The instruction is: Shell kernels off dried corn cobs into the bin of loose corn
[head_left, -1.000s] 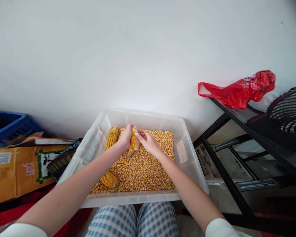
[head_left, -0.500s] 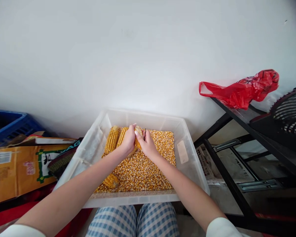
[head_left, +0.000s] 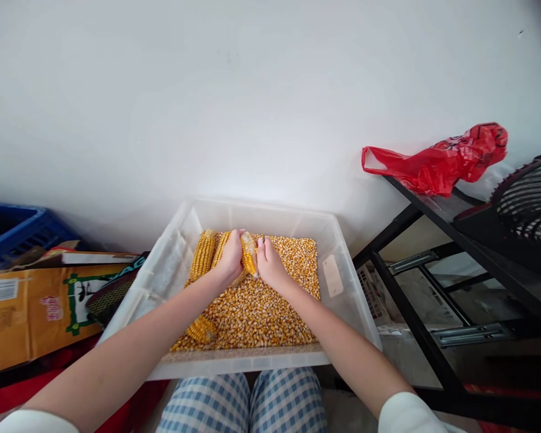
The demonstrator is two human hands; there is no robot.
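- My left hand (head_left: pixel 229 260) is closed around a partly shelled corn cob (head_left: pixel 249 254), fingers wrapped over its far side and the thumb toward me; the cob stands nearly upright, a little tilted, above the loose kernels.
- My right hand (head_left: pixel 270 264) presses against the same cob from the other side, fingers curled and their tips laid on its rows of kernels; the two hands nearly meet, with the cob between them.
- The cob's upper end shows between my fingertips; its lower end is hidden behind the hands.
- Beneath both hands lies a bed of loose kernels (head_left: pixel 261 313), filling the floor of a clear plastic bin (head_left: pixel 342 300) that rests across my knees.
- Two whole cobs (head_left: pixel 204 254) lie side by side at the bin's far left corner, just beside my left hand; another cob piece (head_left: pixel 201 329) lies near the front left, close under my left forearm.
- My checked trousers (head_left: pixel 247 403) show below the bin's near rim.
- To the left of the bin: a brown printed carton (head_left: pixel 31 313) and, behind it, a blue crate (head_left: pixel 13 231).
- To the right: a black metal shelf frame (head_left: pixel 415 325) carrying a red plastic bag (head_left: pixel 437 162) and a black fan grille (head_left: pixel 527 204).
- A plain white wall (head_left: pixel 207 102) stands behind everything.
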